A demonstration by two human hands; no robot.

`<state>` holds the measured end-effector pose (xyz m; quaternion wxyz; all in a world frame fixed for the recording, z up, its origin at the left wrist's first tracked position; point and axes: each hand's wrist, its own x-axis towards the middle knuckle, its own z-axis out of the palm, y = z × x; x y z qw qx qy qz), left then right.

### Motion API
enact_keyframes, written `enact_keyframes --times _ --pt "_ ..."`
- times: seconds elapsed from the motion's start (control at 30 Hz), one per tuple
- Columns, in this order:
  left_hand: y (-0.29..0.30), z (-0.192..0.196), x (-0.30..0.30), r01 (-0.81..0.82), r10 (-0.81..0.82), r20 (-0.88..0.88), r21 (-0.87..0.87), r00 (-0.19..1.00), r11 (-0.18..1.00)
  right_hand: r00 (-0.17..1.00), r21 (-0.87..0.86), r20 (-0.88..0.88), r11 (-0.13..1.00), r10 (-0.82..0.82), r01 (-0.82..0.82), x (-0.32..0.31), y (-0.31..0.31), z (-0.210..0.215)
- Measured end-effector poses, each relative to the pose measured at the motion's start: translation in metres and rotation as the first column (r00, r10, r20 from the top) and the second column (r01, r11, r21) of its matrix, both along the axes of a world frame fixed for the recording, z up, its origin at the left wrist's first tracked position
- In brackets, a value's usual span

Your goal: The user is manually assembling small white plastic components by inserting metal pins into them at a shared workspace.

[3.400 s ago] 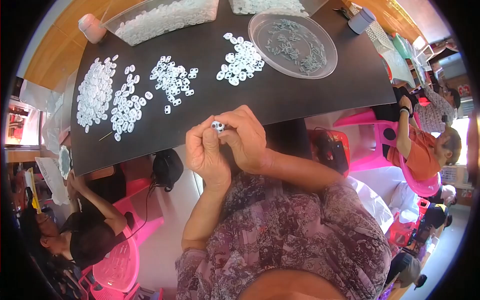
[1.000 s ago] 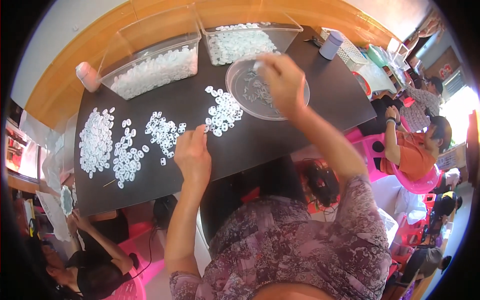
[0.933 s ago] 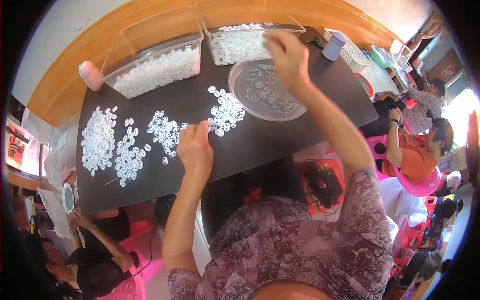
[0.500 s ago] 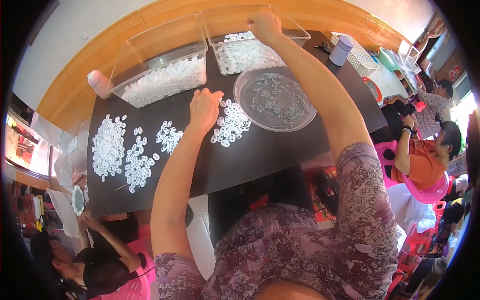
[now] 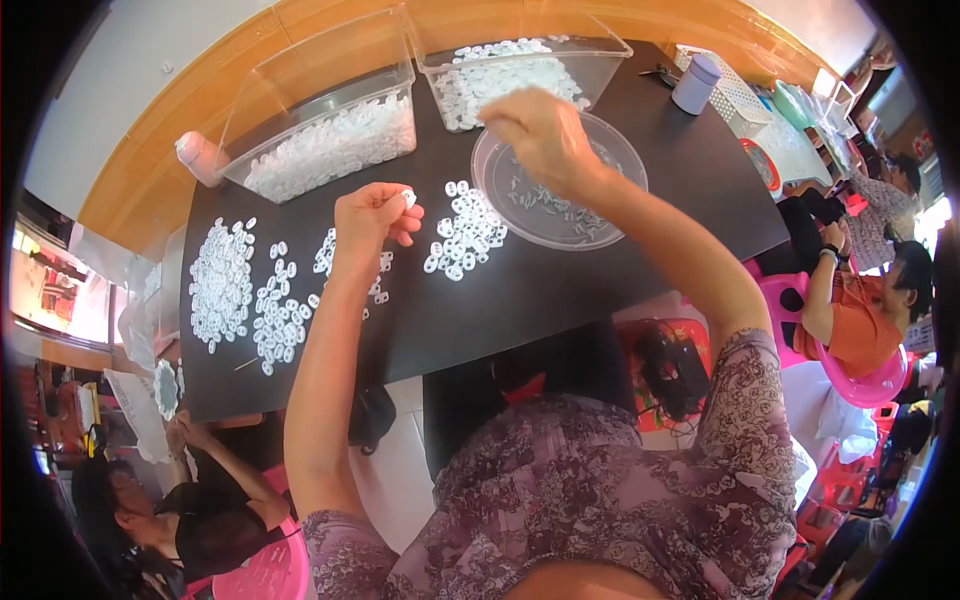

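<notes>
My left hand [image 5: 372, 218] is closed in a pinch on a small white oval piece with dark holes [image 5: 408, 198], just above the dark table. Next to it lies a pile of similar white oval pieces [image 5: 465, 238]; another small pile [image 5: 383, 275] is partly covered by my wrist. My right hand [image 5: 548, 142] hangs over the far left part of a round clear tray [image 5: 641, 190], its fingers curled together and pointing left. What it holds, if anything, is hidden. Scattered small grey slender pieces [image 5: 560, 208] lie in the tray.
Two clear bins hold many white pieces, one at the back left [image 5: 330, 150], one at the back middle [image 5: 500, 90]. More piles [image 5: 222, 285] [image 5: 280, 320] lie at the left. A lidded lilac cup [image 5: 696, 84] and a pink bottle [image 5: 198, 158] stand nearby. Other people sit on both sides.
My right hand has come down and nearer from above the back middle bin to over the round tray. My left hand has moved left from the pile, the white piece now showing in its fingers.
</notes>
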<state>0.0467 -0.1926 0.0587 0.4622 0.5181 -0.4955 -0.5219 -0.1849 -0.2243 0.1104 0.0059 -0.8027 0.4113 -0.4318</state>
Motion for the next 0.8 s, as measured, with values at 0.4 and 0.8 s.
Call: enact_keyframes --times 0.4,0.8 --pt "0.088 0.012 -0.015 -0.058 0.050 -0.102 -0.081 0.994 0.995 0.795 0.562 0.584 0.627 0.163 -0.540 0.044 0.091 -0.050" --pt "0.113 -0.008 -0.015 0.026 -0.040 -0.150 -0.096 0.988 0.995 0.915 0.417 0.248 0.817 0.319 -0.398 0.047 0.115 -0.055"
